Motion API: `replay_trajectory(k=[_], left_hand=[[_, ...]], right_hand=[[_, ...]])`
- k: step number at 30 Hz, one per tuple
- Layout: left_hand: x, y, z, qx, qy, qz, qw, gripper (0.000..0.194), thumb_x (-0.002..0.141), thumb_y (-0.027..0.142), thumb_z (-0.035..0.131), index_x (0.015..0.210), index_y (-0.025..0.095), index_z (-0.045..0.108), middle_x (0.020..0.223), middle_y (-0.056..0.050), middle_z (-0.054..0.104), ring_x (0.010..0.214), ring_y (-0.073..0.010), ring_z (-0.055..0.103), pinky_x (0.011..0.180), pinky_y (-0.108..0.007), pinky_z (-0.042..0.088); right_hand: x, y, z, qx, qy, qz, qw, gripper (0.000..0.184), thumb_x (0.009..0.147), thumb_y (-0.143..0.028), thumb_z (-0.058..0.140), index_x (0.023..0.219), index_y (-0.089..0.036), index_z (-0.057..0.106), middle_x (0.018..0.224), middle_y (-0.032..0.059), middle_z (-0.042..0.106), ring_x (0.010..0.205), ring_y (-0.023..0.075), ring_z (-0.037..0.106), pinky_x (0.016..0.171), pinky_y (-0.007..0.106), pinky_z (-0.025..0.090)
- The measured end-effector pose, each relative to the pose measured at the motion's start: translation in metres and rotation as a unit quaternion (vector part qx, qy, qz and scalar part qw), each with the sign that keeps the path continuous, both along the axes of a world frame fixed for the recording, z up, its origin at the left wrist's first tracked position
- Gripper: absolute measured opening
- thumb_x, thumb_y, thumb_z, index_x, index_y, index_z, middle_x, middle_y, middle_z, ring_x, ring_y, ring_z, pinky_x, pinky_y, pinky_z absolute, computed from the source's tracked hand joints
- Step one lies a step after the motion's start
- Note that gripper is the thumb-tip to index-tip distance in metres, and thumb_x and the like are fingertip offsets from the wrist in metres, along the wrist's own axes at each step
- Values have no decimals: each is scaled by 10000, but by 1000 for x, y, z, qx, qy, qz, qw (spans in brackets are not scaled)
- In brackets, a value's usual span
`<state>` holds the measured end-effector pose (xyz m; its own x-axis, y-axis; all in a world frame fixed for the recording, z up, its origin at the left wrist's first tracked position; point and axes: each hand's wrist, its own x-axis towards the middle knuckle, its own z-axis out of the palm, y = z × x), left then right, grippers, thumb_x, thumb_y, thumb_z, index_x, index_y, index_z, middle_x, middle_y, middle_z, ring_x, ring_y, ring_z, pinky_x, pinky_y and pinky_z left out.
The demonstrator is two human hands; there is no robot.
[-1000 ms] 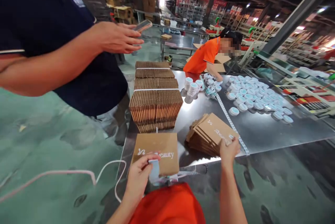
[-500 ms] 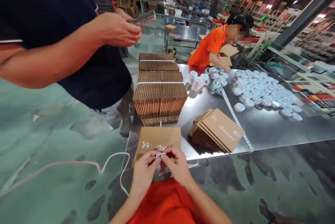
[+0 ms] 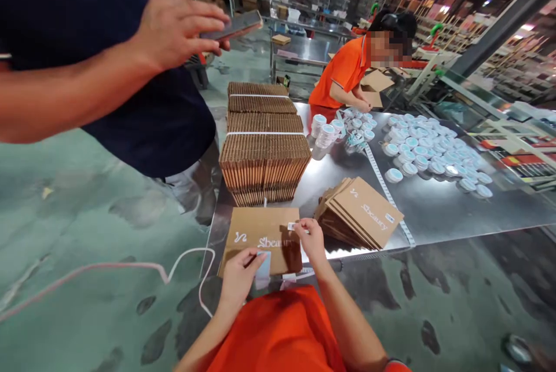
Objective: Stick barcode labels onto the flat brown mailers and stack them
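Both hands sit apart as I look down from my remote seat: the left hand [image 3: 238, 277] pinches a pale blue strip [image 3: 263, 265] between thumb and fingers, and the right hand [image 3: 311, 240] pinches a small white label [image 3: 291, 226]. Beneath and just ahead of them lies a flat carton [image 3: 264, 217] with white lettering; the label is over its far right part, though I can't tell whether it touches. Right of the right hand, I see a leaning stack of cartons [image 3: 369, 210], the top one bearing a similar label [image 3: 390, 218]. Ahead of both hands, past the carton, stands a strapped bundle of cardboard [image 3: 264, 155] on the metal table [image 3: 456, 210]. Farther off to the right spread round white pieces [image 3: 420, 162], near a person in orange [image 3: 343, 73]. Left and ahead, a person in navy [image 3: 174, 123] holds a phone [image 3: 237, 25].
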<state>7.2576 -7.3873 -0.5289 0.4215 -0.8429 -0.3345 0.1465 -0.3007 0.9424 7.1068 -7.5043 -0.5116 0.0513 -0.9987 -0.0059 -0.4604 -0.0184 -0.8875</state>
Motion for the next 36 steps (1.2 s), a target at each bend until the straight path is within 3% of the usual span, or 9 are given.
replay_trajectory(k=[4,8,15,21,25,28,32,36], left_hand=[[3,-1,-24,15,36,3,999,349,619,502,708,675,162,653,617,-29,680,559,-164,595,522,-241,446],[4,-1,-33,17,36,10,999,360,624,510,715,671,159,654,617,-35,688,556,-165,606,507,-236,440],[5,-1,-32,33,35,0,999,396,620,551,702,663,159,664,603,-49,694,568,-186,630,485,-240,442],[7,0,-30,31,12,-9,999,438,616,588,697,658,152,670,604,-51,700,582,-185,639,502,-240,449],[7,0,-30,36,36,-9,999,436,604,579,712,658,150,661,632,-60,713,556,-177,628,491,-242,444],[7,0,-30,39,47,-5,998,435,598,575,718,660,150,654,623,-52,707,534,-169,617,477,-240,436],[6,-1,-28,40,52,-3,998,425,595,566,721,657,153,641,597,-39,689,570,-182,637,494,-243,451],[4,-3,-18,45,74,-14,996,399,588,536,726,658,159,616,612,-46,695,576,-189,642,515,-256,469]], right_hand=[[-3,-20,-24,12,58,28,998,207,707,-272,574,524,-187,530,630,20,554,730,182,534,692,276,416],[-2,-21,-29,-7,87,54,995,232,727,-275,574,519,-182,530,629,22,547,729,177,527,687,267,411],[0,-22,-27,-5,113,60,992,188,738,-221,579,558,-167,580,692,28,548,676,154,528,694,267,430],[6,-14,-23,-54,181,53,981,186,760,-174,555,584,-187,614,738,45,549,711,168,527,690,275,423],[8,-13,-18,-54,243,54,967,174,757,-276,644,601,-203,619,770,47,564,611,142,483,593,265,360],[8,-18,-17,-34,278,50,959,277,669,-401,750,576,-213,569,705,32,554,554,134,442,536,263,284],[3,-28,-21,8,227,49,973,354,632,-407,750,549,-218,462,564,-23,492,520,124,412,517,251,258],[-6,-33,-30,26,119,54,991,271,657,-328,648,536,-212,435,532,-42,489,525,117,427,536,240,318]])
